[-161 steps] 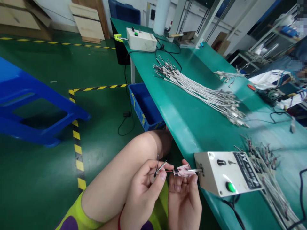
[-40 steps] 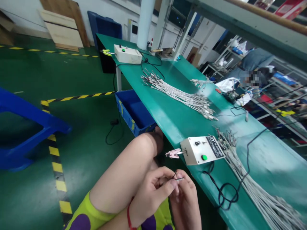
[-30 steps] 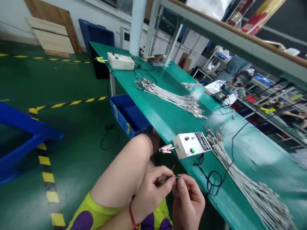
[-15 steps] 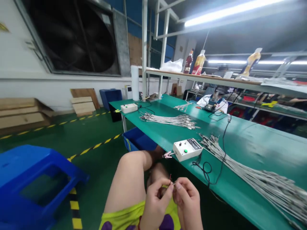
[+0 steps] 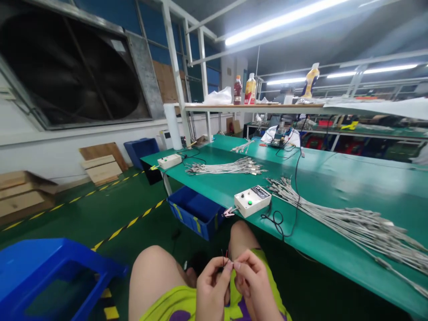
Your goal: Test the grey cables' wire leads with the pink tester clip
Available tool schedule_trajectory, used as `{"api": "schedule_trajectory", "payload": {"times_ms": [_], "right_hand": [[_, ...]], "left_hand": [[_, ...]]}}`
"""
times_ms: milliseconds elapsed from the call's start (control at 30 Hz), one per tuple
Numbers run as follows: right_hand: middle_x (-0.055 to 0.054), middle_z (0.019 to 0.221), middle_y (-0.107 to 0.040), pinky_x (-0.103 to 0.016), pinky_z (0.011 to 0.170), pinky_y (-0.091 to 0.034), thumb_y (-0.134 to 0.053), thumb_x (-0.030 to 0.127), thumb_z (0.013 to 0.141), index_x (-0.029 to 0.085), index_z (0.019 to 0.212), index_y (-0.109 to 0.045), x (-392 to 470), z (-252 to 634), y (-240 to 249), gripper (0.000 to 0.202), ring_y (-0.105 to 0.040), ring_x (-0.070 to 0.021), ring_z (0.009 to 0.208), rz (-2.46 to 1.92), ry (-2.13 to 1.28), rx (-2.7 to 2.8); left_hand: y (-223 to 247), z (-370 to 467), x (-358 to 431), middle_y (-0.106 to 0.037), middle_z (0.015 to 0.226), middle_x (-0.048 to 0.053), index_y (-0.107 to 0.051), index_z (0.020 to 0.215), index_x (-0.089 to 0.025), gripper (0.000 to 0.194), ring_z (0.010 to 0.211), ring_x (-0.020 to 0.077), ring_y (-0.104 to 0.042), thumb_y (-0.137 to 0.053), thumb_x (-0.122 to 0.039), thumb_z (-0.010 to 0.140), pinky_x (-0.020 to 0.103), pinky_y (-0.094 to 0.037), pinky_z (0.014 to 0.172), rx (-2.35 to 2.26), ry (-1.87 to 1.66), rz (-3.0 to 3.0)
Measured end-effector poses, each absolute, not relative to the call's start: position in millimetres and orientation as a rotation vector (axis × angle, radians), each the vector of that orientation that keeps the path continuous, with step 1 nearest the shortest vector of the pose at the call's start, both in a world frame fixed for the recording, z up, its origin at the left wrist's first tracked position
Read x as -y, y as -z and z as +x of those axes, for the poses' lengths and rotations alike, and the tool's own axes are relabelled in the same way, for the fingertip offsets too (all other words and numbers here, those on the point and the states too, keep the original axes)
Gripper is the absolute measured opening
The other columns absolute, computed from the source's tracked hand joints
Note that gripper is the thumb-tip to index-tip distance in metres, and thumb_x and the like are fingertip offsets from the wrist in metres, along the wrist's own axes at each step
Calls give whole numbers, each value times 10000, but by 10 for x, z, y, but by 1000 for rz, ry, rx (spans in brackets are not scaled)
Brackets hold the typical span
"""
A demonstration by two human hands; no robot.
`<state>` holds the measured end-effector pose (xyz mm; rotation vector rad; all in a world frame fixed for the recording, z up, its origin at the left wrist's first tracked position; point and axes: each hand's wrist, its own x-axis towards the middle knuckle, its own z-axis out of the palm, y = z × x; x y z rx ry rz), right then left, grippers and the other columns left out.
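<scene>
Wires (image 5: 227, 256), thin, one red, one black, held over the lap, on the near side of the white box (image 5: 253, 200) and lower than it, off the table. Stick up above the fingertips.

Left hand (image 5: 213, 281): thumb and forefinger clamped on the wires. Right hand (image 5: 251, 275): thumb and forefinger clamped on the wires too, tips close against the left ones; exact wire ends too small to tell.

On the white box: lit-looking green button (image 5: 249, 203), dark knob, black label. From its left side, out past the table edge: rod with pink clip (image 5: 228, 212), well apart from both hands. Just right of the box: looped black cable (image 5: 277, 221). Under the box: green table (image 5: 334, 178).

Right of the box, spread toward the near edge: big bundle of grey cables (image 5: 354, 227). Behind the box, slightly left: second cable bundle (image 5: 225, 166), lying crosswise. Farther behind: small third bundle (image 5: 241, 146).

Lower left of the box, below the tabletop: blue crate (image 5: 197, 218). Far left of the box, on the same table: second box (image 5: 170, 161) with yellow clip. Well behind the box: shelf (image 5: 217, 108) with bottles (image 5: 250, 89), plus a person (image 5: 284, 135) across the table.
</scene>
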<state>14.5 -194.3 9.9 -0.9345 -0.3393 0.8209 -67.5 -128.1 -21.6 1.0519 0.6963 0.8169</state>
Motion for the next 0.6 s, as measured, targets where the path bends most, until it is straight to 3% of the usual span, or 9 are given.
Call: {"api": "schedule_trajectory", "payload": {"times_ms": [133, 267, 433, 500, 600], "right_hand": [[66, 501, -423, -245, 454, -160, -910, 486, 755, 187, 749, -672, 1742, 297, 56, 382, -257, -73, 450, -1042, -880, 329], [72, 558, -452, -237, 470, -197, -799, 529, 863, 178, 934, -704, 1414, 572, 186, 371, -265, -75, 472, -1141, -884, 285], [29, 751, -582, -229, 513, -276, -647, 480, 967, 168, 1173, -688, 1080, 845, 371, 376, -370, -76, 535, -1312, -894, 287], [31, 736, -592, -223, 517, -294, -630, 431, 957, 165, 1115, -706, 1058, 813, 457, 318, -395, -78, 535, -1376, -974, 337], [32, 647, -598, -223, 527, -338, -681, 325, 870, 160, 864, -724, 1107, 657, 575, 171, -453, -92, 536, -1416, -1206, 492]], "left_hand": [[269, -622, 1071, -547, 612, -60, -724, 951, -141, 474, 415, 19, -300, -901, -555, 800, 144, -222, 388, -752, -813, 985], [315, -527, 763, -674, 788, -6, -744, 981, -145, 390, 441, -2, -312, -912, -458, 821, 136, -236, 401, -813, -830, 872], [354, -340, 439, -732, 886, 37, -752, 987, -151, 370, 449, -11, -334, -934, -419, 809, 119, -248, 396, -870, -860, 729], [335, -272, 367, -740, 894, 46, -752, 974, -145, 394, 442, -14, -346, -958, -417, 777, 116, -262, 390, -888, -865, 690], [307, -213, 310, -754, 929, 53, -745, 962, -146, 432, 424, -27, -355, -978, -437, 743, 108, -288, 385, -918, -870, 657]]}}
